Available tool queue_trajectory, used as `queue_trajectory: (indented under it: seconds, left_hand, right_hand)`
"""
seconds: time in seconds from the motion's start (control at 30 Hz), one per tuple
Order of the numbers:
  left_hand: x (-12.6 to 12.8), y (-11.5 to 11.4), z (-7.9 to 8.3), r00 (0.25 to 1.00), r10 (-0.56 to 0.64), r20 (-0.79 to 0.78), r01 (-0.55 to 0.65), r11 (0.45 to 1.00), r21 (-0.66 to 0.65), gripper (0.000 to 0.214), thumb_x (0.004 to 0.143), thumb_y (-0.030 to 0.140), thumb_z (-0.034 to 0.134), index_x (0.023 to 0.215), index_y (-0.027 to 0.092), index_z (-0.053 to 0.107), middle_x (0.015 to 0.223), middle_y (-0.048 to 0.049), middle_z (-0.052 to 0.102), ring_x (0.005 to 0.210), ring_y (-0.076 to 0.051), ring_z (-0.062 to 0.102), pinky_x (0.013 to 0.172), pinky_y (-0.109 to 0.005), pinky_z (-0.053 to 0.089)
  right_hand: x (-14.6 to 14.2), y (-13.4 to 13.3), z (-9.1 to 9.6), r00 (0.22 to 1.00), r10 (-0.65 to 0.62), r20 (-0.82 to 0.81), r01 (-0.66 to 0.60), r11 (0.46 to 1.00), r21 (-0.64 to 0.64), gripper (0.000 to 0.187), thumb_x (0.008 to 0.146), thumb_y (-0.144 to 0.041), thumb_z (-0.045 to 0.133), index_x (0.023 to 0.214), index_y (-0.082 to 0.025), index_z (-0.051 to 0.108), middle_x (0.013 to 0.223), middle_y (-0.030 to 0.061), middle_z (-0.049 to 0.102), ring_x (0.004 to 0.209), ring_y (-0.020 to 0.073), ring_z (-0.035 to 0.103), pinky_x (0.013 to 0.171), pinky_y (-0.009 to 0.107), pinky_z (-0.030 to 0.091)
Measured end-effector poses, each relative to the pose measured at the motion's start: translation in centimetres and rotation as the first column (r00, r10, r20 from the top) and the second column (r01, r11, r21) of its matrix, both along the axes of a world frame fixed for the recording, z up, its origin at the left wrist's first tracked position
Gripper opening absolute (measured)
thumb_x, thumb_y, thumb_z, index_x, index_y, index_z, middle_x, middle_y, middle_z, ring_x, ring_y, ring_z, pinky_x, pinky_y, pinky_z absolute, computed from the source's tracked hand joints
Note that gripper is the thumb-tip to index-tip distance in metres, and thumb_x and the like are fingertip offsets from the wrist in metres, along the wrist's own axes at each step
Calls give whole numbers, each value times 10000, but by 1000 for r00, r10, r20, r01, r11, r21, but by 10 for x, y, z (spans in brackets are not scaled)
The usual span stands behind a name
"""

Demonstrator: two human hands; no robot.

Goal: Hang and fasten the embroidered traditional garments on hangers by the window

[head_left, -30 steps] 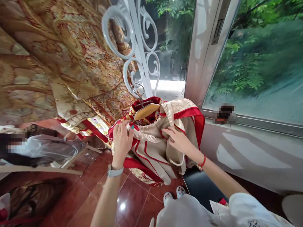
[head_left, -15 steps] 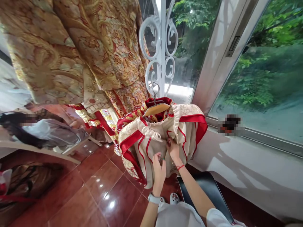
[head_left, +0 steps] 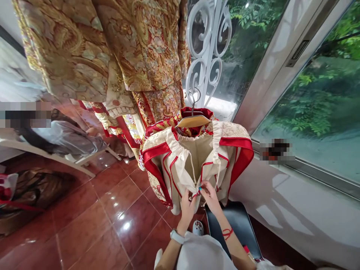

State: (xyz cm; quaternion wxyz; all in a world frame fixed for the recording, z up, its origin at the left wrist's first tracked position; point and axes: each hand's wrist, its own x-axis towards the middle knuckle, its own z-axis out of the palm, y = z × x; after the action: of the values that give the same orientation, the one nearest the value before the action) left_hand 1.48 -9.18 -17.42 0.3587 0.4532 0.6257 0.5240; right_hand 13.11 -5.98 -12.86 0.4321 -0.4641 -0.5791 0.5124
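Note:
A cream garment with red trim point(head_left: 180, 157) hangs on a wooden hanger point(head_left: 192, 120) hooked to a white scrolled metal stand point(head_left: 209, 56). My left hand point(head_left: 187, 205), with a watch on its wrist, pinches the garment's red-edged tie low at the front. My right hand point(head_left: 209, 195), a red string on its forearm, pinches the same tie from the right. Both hands meet just below the open front of the garment.
Gold and red embroidered robes point(head_left: 112, 56) hang at the upper left. A black stool point(head_left: 236, 228) stands below my right arm. A person point(head_left: 56, 135) sits at the left by a white bench. Large windows point(head_left: 309, 93) fill the right, above glossy red floor tiles point(head_left: 98, 225).
Both hands came down from the garment's collar to its lower front and closed together on the tie. The view rose and pulled back.

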Motion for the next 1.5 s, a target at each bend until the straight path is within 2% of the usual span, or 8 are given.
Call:
queue_trajectory:
  seconds: [0.27, 0.53, 0.8, 0.97, 1.07, 1.17, 1.4, 1.5]
  left_hand:
    - [-3, -5, -16, 992, -82, -99, 85, 996, 28, 291, 952, 370, 343, 838, 204, 552, 832, -72, 646, 770, -205, 622, 750, -372, 537]
    - [0, -9, -21, 931, -126, -342, 129, 992, -15, 229, 942, 210, 352, 923, 195, 579, 912, -100, 642, 861, -239, 607, 799, -392, 491]
    - [4, -11, 1, 668, -219, -712, 137, 976, -171, 216, 956, 143, 380, 956, 176, 593, 899, -72, 648, 902, -236, 599, 808, -372, 434]
    - [3, -11, -1, 609, -214, -764, 142, 977, -161, 207, 945, 125, 407, 974, 165, 608, 932, -77, 662, 914, -238, 600, 815, -372, 422]
    - [0, -12, -4, 603, -213, -769, 149, 977, -155, 198, 937, 125, 418, 969, 162, 609, 939, -74, 665, 900, -236, 605, 806, -370, 430]
    - [-3, -9, -6, 627, -188, -756, 147, 982, -121, 199, 917, 108, 433, 956, 166, 619, 929, -70, 671, 890, -234, 616, 798, -376, 454]
    - [-9, 2, -8, 739, -121, -663, 123, 991, -43, 322, 903, 94, 372, 1136, 166, 583, 1060, -110, 676, 986, -237, 644, 877, -414, 507]
    - [-20, -5, 17, 843, 62, -534, 64, 975, 215, 267, 910, 193, 383, 1135, 175, 527, 1060, -126, 623, 994, -256, 628, 867, -434, 530]
  right_hand:
    - [-13, -19, 5, 912, -137, 388, 38, 967, 253, 130, 877, -296, 506, 903, -228, 614, 935, 61, 604, 785, 200, 609, 764, 328, 501]
    - [-22, -16, 9, 782, -117, 612, 44, 990, 133, 110, 900, -250, 519, 808, -218, 570, 876, 72, 686, 775, 221, 655, 730, 318, 480]
    - [-18, 0, 21, 618, 90, 781, -46, 996, -78, 114, 911, -176, 513, 819, -185, 580, 915, 139, 719, 877, 242, 695, 711, 298, 448]
    - [-10, 10, 28, 763, 216, 609, -116, 973, -199, 214, 841, -183, 564, 633, -189, 509, 684, 46, 655, 665, 164, 614, 622, 264, 415]
    - [-8, 7, 26, 893, 319, 316, -152, 878, -455, 292, 830, -267, 559, 564, -187, 471, 507, -32, 510, 428, 78, 412, 448, 223, 293]
    - [-12, 4, 29, 979, 203, -16, -175, 794, -582, 304, 746, -391, 647, 586, -175, 504, 476, -63, 458, 369, 29, 259, 385, 203, 160]
    - [-26, 24, 105, 971, 38, -236, -126, 921, -370, 428, 614, -532, 761, 573, -185, 513, 471, -60, 444, 378, 24, 227, 363, 215, 132]
    - [-30, 24, 116, 966, 29, -255, -110, 944, -312, 476, 624, -596, 752, 583, -186, 514, 475, -59, 437, 393, 32, 238, 371, 219, 135]
